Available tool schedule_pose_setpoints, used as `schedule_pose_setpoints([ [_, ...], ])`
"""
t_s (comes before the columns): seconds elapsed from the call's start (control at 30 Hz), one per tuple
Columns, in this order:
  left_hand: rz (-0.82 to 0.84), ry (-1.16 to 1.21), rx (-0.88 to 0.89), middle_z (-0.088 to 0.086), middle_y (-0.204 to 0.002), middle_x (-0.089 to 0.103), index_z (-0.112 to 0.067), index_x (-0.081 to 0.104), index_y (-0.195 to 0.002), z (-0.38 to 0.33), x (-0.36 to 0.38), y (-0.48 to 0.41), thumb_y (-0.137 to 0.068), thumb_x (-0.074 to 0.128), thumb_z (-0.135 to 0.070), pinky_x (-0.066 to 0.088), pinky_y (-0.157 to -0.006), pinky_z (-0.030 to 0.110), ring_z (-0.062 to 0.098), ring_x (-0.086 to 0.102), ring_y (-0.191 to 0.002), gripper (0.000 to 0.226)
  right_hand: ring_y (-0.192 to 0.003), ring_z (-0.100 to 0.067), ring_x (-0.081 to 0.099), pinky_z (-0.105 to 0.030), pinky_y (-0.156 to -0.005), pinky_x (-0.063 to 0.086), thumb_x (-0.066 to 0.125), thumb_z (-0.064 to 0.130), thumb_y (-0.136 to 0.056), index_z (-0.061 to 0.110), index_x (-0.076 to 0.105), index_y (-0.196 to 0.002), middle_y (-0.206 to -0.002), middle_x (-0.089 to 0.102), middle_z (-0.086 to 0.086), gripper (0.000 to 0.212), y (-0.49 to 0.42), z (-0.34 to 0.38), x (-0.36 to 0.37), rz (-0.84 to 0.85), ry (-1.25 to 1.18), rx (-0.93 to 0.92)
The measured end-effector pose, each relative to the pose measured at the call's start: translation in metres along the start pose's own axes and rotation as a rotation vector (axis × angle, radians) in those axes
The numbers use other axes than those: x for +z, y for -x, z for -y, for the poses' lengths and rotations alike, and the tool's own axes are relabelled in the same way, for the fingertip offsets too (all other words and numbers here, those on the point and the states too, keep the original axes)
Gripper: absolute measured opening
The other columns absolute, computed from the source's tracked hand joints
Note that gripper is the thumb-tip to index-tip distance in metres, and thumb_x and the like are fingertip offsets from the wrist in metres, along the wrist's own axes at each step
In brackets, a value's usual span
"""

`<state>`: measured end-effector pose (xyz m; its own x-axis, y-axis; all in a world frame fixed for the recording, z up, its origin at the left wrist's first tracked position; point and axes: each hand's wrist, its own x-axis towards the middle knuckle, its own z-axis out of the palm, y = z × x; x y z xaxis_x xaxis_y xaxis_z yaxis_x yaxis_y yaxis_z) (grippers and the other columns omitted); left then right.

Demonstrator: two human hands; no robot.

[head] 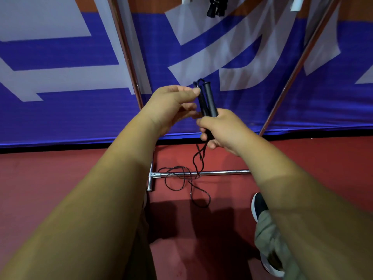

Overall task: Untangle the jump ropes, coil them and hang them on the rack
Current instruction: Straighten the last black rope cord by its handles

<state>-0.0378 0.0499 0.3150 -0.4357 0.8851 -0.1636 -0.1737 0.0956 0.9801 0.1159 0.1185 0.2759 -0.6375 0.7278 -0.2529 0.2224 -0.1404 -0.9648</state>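
Gripping two black handles (209, 98) side by side, the right hand (220, 130) has its fingers curled round their lower ends, so they stand nearly upright, tipped a little to the left, in front of a blue and white banner (60, 53). The left hand (171, 104) meets the upper part of the left handle with thumb and forefinger drawn together in a pinch. Whether it pinches the handle itself or the cord (198, 156) that loops out of the top ends cannot be told. Below the right hand two strands of cord hang down, twisted round each other. They reach the red floor (60, 168), cross the base bar of the rack (222, 172), and lie in loose, overlapping loops on both sides of that bar, the nearest loop lying well toward the person's feet. The rack is chrome: a low bar with a short cross foot at its left end, and two poles that rise past the banner on either side of the hands. At the top edge, between the poles, a black bundle (217, 7) hangs, only partly in view. At lower right a black shoe (258, 205) with a white sole shows under an olive trouser leg (266, 233).
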Motion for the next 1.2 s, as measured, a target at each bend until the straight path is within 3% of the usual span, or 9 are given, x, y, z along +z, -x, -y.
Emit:
schedule_pose_setpoints([
  [0.13, 0.037, -0.327, -0.057, 0.000, -0.105, 0.078, -0.018, 0.074, -0.111, 0.014, -0.006, -0.008, -0.104, 0.055, -0.057, 0.053, -0.104, 0.044, 0.017, 0.075, -0.102, 0.044, -0.060, -0.015, 0.055, -0.025, -0.041, 0.034, 0.061, 0.011, -0.103, 0.003, 0.070, -0.122, -0.075, 0.057, -0.003, 0.022, 0.003, 0.011, -0.004, 0.003, -0.241, -0.025],
  [0.3, 0.439, -0.168, -0.334, 0.018, -0.124, 0.074, -0.004, 0.069, -0.126, 0.034, -0.001, 0.003, -0.103, 0.050, -0.029, 0.036, -0.122, 0.040, 0.021, 0.067, -0.125, 0.039, -0.065, -0.015, 0.055, -0.025, -0.041, 0.034, 0.065, 0.020, -0.104, 0.008, 0.071, -0.127, -0.081, 0.065, -0.006, 0.027, 0.012, 0.027, -0.019, -0.009, -0.424, -0.072],
  [0.4, 0.596, -0.408, -0.268, 0.019, -0.098, 0.072, 0.001, 0.073, -0.121, 0.032, 0.000, 0.008, -0.115, 0.027, -0.040, 0.039, -0.120, 0.043, 0.025, 0.069, -0.116, 0.062, -0.070, -0.016, 0.064, -0.024, -0.043, 0.037, 0.065, 0.023, -0.104, 0.010, 0.070, -0.130, -0.088, 0.075, -0.009, 0.029, 0.019, 0.033, -0.026, -0.077, -0.433, -0.095],
  [0.53, 0.633, -0.428, -0.166, 0.006, -0.086, 0.054, -0.009, 0.077, -0.120, 0.026, -0.005, 0.009, -0.110, 0.044, -0.044, 0.048, -0.103, 0.042, 0.025, 0.063, -0.096, 0.050, -0.088, -0.023, 0.079, -0.021, -0.044, 0.041, 0.061, 0.023, -0.107, 0.012, 0.063, -0.135, -0.105, 0.081, -0.015, 0.030, 0.026, 0.038, -0.036, -0.102, -0.446, -0.108],
  [0.7, 0.716, -0.815, -0.125, 0.000, -0.098, 0.076, -0.026, 0.077, -0.116, 0.020, -0.009, 0.008, -0.107, 0.057, -0.036, 0.047, -0.096, 0.040, 0.015, 0.066, -0.093, 0.024, -0.102, -0.034, 0.079, -0.022, -0.044, 0.047, 0.058, 0.020, -0.109, 0.006, 0.051, -0.136, -0.112, 0.080, -0.017, 0.031, 0.034, 0.037, -0.045, -0.024, -0.374, -0.112],
  [0.77, 0.696, -0.973, -0.170, -0.003, -0.099, 0.080, -0.024, 0.076, -0.112, 0.018, -0.008, 0.008, -0.108, 0.058, -0.032, 0.050, -0.100, 0.044, 0.010, 0.071, -0.095, 0.021, -0.103, -0.035, 0.079, -0.027, -0.051, 0.057, 0.060, 0.019, -0.109, 0.004, 0.051, -0.133, -0.115, 0.079, -0.017, 0.030, 0.034, 0.035, -0.047, 0.010, -0.319, -0.077],
  [0.93, 0.351, -1.216, 0.016, -0.010, -0.087, 0.076, -0.030, 0.074, -0.093, 0.018, -0.005, 0.002, -0.104, 0.060, -0.032, 0.046, -0.066, 0.026, 0.009, 0.065, -0.077, 0.018, -0.112, -0.031, 0.076, -0.042, -0.079, 0.066, 0.067, 0.015, -0.105, -0.001, 0.059, -0.126, -0.125, 0.075, -0.019, 0.028, 0.034, 0.031, -0.050, 0.111, -0.220, 0.076],
  [1.07, 0.124, -1.045, 0.176, -0.007, -0.090, 0.073, -0.028, 0.073, -0.097, 0.019, -0.013, -0.007, -0.098, 0.069, -0.021, 0.055, -0.081, 0.034, 0.016, 0.068, -0.088, 0.008, -0.109, -0.035, 0.077, -0.041, -0.083, 0.066, 0.068, 0.011, -0.104, -0.002, 0.062, -0.126, -0.127, 0.074, -0.022, 0.027, 0.039, 0.032, -0.050, 0.244, -0.111, 0.194],
  [1.2, 0.189, -0.756, 0.224, -0.002, -0.089, 0.077, -0.016, 0.075, -0.097, 0.012, -0.014, -0.001, -0.095, 0.068, 0.000, 0.053, -0.079, 0.015, -0.002, 0.069, -0.082, 0.018, -0.112, -0.041, 0.075, -0.042, -0.087, 0.066, 0.065, 0.004, -0.103, -0.003, 0.054, -0.139, -0.129, 0.074, -0.019, 0.039, 0.049, 0.032, -0.043, 0.519, -0.015, 0.313],
])
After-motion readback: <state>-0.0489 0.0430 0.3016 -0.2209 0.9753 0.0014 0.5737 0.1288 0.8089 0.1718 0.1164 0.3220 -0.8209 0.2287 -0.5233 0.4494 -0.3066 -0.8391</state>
